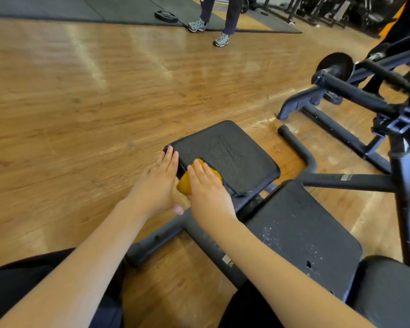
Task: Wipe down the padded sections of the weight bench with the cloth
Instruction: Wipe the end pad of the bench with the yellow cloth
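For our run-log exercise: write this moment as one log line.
stage: wiping seat pad | right hand: presses yellow cloth on pad edge | left hand: flat against pad side | back pad: speckled

I see a bright, evenly lit scene. The light seems to come from above and from the far left, because the wooden floor (92, 91) carries long pale streaks of glare there. Shadows are soft and short. The wide-angle lens bends the floor boards and the frame edges. The far top right corner is dark and noisy. The hands (182, 185) look slightly blurred, while the wet bench (234, 152) pad glistens sharply.
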A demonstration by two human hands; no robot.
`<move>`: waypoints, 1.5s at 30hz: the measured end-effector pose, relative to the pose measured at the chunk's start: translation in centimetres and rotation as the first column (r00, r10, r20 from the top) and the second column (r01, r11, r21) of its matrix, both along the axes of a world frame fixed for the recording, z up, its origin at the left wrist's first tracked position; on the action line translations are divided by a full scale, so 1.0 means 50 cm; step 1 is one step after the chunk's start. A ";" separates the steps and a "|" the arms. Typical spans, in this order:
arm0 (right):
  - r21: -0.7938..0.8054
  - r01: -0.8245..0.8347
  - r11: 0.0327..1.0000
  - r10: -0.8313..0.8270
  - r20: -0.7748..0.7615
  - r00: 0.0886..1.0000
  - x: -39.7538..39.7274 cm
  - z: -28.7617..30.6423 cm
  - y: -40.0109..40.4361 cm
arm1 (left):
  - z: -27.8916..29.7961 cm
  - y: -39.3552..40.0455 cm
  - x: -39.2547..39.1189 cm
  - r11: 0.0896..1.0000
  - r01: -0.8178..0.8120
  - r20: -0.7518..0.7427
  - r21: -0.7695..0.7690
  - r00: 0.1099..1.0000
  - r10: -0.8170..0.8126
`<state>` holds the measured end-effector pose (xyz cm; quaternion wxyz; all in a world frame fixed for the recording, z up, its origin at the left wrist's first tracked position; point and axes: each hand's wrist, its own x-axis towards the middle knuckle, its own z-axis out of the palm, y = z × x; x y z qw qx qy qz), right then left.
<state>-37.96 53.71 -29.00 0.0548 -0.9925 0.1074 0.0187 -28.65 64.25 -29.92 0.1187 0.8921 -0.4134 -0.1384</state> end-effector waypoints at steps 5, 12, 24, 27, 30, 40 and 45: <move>0.076 -0.043 0.996 0.040 0.041 0.998 -0.086 -0.014 -0.046 | 0.002 -0.012 -0.003 0.999 -0.015 -0.047 -0.049 0.999 0.013; 0.270 0.078 0.960 -0.090 0.033 0.995 -0.058 -0.004 -0.139 | 0.003 -0.021 -0.021 0.996 -0.056 -0.104 -0.069 0.993 0.048; 0.227 -0.015 0.974 0.004 0.047 0.999 -0.035 0.014 -0.096 | 0.000 -0.050 -0.054 0.988 -0.140 -0.083 -0.072 0.988 0.134; 0.323 0.055 0.945 -0.072 0.044 0.996 -0.013 0.020 -0.162 | -0.003 -0.047 -0.053 0.986 -0.146 -0.083 -0.084 0.987 0.139; 0.315 0.262 0.912 -0.286 0.035 0.957 0.044 0.027 -0.249 | -0.006 -0.044 -0.055 0.985 -0.148 -0.066 -0.094 0.988 0.142; 0.248 -0.061 0.967 0.055 0.034 0.998 0.067 0.021 -0.115 | 0.001 -0.052 -0.055 0.983 -0.162 -0.105 -0.085 0.983 0.153; 0.382 -0.093 0.920 0.084 0.040 0.996 -0.011 0.018 -0.190 | -0.002 -0.045 -0.055 0.982 -0.162 -0.097 -0.099 0.984 0.153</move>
